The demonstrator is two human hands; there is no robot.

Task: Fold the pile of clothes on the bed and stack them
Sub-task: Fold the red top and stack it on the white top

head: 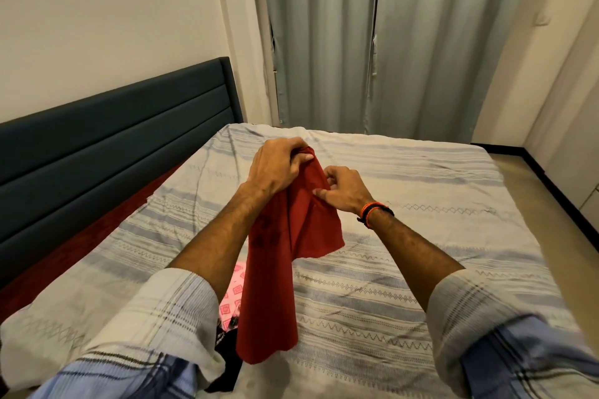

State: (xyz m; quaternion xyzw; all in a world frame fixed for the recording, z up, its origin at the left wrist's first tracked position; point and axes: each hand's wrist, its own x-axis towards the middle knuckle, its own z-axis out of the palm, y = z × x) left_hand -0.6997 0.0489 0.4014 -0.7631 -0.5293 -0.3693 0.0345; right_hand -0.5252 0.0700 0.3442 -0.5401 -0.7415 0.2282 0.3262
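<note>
From your head camera, you are looking down over both forearms at the bed point(405, 210), which is covered by a pale sheet with grey-blue woven stripes.

Your left hand point(278, 165) is raised above the middle of the bed with its fingers point(299, 157) curled tightly round the top of a red garment point(291, 236), bunching the cloth in its grip. Your right hand point(346, 191) sits just beside it, slightly lower, thumb and forefinger pinching an edge of the same red garment. A black and orange wristband point(374, 212) circles your right wrist.

The red garment hangs down from your two hands toward you. One shorter flap drops off to the right, while a long strip reaches nearly to the sheet at the near edge of the bed.

Behind that strip, near your left sleeve point(155, 317), a pink patterned cloth point(231, 295) and a black garment point(227, 363) lie on the bed, mostly hidden.

A dark padded headboard point(113, 133) runs along the left side, and grey-green curtains point(372, 42) hang beyond the far end of the bed.
</note>
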